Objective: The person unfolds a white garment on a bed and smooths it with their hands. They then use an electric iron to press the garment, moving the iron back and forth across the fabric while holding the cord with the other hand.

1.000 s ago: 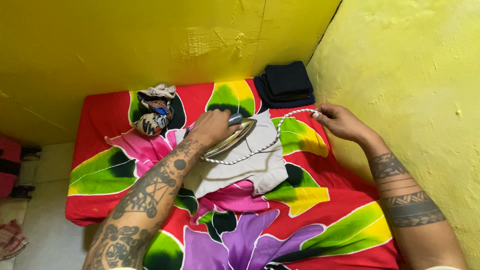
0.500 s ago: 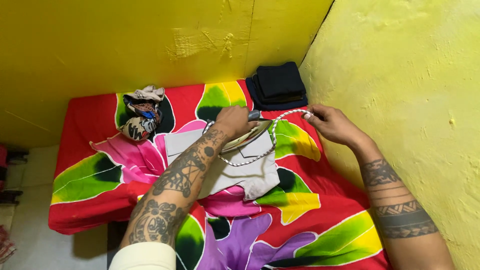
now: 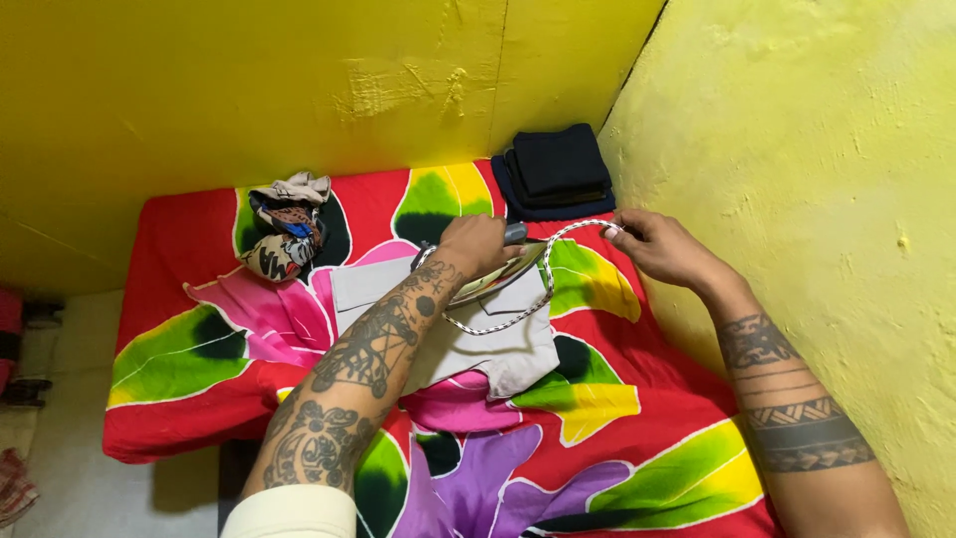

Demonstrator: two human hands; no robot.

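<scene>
Covering the near part of the view, a floral sheet (image 3: 617, 468) in red, purple, yellow and green is spread over a bed. Both tattooed forearms are stretched out over it. A grey garment (image 3: 468, 344) is laid flat at mid-bed, partly hidden under the left forearm. Just beyond it, an iron (image 3: 498, 279) is set on the garment's far edge and is clasped by the left hand (image 3: 476, 244), grip clenched around the dark handle. A white braided cord (image 3: 538, 284) is looped from the iron, over the garment, and up to the right. The cord's far end is pinched by the right hand (image 3: 662, 244), grip closed on it, just beside the right wall. Further left, a crumpled patterned cloth (image 3: 284, 229) is seen on the sheet, well apart from the hands. At the far right corner, a stack of folded dark clothes (image 3: 553, 169) is placed against the yellow wall (image 3: 299, 90).
</scene>
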